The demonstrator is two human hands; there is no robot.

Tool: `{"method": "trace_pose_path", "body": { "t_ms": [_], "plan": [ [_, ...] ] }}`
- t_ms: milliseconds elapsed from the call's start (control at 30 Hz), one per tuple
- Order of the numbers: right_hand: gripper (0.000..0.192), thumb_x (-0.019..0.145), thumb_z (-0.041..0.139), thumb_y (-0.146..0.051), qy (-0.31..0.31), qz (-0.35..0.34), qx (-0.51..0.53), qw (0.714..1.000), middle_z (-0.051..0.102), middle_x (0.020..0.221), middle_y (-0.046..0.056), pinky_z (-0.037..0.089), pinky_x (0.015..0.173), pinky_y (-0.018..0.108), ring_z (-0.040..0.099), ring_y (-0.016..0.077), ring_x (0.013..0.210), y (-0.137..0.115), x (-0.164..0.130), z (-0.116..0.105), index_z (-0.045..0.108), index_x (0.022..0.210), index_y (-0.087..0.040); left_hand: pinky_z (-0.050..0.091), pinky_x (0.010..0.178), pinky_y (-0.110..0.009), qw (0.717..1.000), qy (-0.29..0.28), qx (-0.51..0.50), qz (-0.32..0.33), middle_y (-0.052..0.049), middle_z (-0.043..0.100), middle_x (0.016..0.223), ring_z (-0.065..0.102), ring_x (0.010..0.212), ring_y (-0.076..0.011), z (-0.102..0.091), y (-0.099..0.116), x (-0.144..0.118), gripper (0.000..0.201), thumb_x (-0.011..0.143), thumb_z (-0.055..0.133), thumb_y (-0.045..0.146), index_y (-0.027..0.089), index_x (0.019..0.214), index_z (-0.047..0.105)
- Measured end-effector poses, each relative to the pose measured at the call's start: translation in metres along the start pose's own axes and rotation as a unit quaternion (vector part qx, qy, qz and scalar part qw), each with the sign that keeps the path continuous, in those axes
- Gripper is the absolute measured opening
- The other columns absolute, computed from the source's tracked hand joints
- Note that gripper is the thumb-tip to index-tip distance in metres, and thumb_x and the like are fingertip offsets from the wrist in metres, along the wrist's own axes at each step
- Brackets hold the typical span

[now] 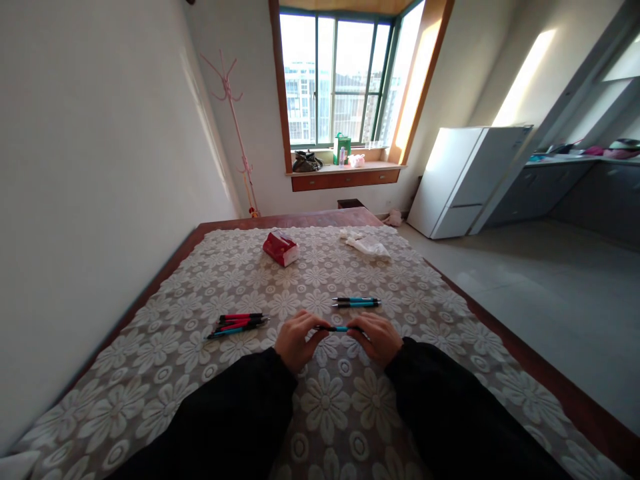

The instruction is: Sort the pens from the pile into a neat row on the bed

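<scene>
Left hand (300,339) and right hand (376,335), I saw, each pinched an end of one blue-and-black pen (341,329), seemingly to hold it level between them. Two similar pens (357,305) lay side by side just beyond; a mostly red pen bunch (241,325) lay leftward on the lace tablecloth (326,400), presumably for easy reach.

Two hands (299,339); one held pen (341,329); two loose blue pens (361,305); left pen pile (241,325) overlapped, count unclear; one red packet (279,249).
</scene>
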State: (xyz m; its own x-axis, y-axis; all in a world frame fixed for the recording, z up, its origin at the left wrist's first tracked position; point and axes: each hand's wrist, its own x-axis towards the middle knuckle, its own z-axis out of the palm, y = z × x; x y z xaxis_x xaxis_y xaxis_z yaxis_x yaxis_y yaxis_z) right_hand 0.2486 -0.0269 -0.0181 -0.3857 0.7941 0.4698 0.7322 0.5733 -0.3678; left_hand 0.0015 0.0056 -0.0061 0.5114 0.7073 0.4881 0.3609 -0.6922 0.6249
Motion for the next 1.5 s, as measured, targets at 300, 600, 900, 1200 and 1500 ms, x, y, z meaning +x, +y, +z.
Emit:
{"method": "trace_pose_path", "body": {
  "t_ms": [300,600,900,1200,1500],
  "plan": [
    [0.026,0.103,0.044,-0.039,0.001,0.013,-0.01,1.0,0.072,0.085,0.006,0.048,0.071,0.03,0.067,0.0192,0.076,-0.004,0.001,0.001,0.062,0.099,-0.02,0.052,0.08,-0.033,0.999,0.019,0.006,-0.025,-0.002,0.072,0.09,0.065,0.087,-0.0192,0.0,0.002,-0.001,0.009,0.092,0.068,0.022,0.027,0.099,0.073],
    [0.021,0.102,0.047,-0.037,0.015,-0.017,-0.024,0.999,0.07,0.083,0.005,0.046,0.069,0.031,0.065,0.0192,0.075,-0.005,0.002,0.001,0.062,0.099,-0.022,0.049,0.07,-0.03,0.996,0.044,-0.02,-0.072,0.001,0.073,0.085,0.064,0.077,-0.0176,0.003,-0.002,0.0,0.009,0.089,0.067,0.022,0.028,0.093,0.073],
    [0.01,0.098,0.051,-0.029,0.066,-0.035,-0.042,0.996,0.069,0.081,0.002,0.043,0.067,0.034,0.064,0.0208,0.074,-0.005,0.004,0.006,0.058,0.093,-0.025,0.049,0.069,-0.029,0.995,0.035,-0.015,-0.096,-0.001,0.073,0.086,0.066,0.076,-0.0178,0.008,-0.006,-0.001,0.012,0.089,0.062,0.032,0.028,0.094,0.072],
    [0.022,0.105,0.039,-0.033,0.139,-0.092,-0.074,0.983,0.066,0.075,0.001,0.039,0.068,0.034,0.06,0.0202,0.07,0.003,0.005,0.014,0.053,0.09,-0.025,0.046,0.066,-0.027,0.993,-0.037,0.027,-0.109,-0.004,0.066,0.06,0.063,0.061,-0.0169,0.022,-0.04,-0.004,0.066,0.1,0.03,0.064,0.022,0.068,0.069],
    [0.032,0.109,0.031,-0.034,0.175,-0.148,-0.121,0.966,0.063,0.071,-0.002,0.034,0.07,0.032,0.057,0.0165,0.066,0.006,0.01,0.014,0.051,0.087,-0.021,0.049,0.068,-0.029,0.995,0.002,0.042,-0.091,-0.007,0.067,0.069,0.064,0.068,-0.0195,0.029,-0.052,-0.005,0.062,0.097,0.035,0.068,0.021,0.08,0.073]
  ]
}}
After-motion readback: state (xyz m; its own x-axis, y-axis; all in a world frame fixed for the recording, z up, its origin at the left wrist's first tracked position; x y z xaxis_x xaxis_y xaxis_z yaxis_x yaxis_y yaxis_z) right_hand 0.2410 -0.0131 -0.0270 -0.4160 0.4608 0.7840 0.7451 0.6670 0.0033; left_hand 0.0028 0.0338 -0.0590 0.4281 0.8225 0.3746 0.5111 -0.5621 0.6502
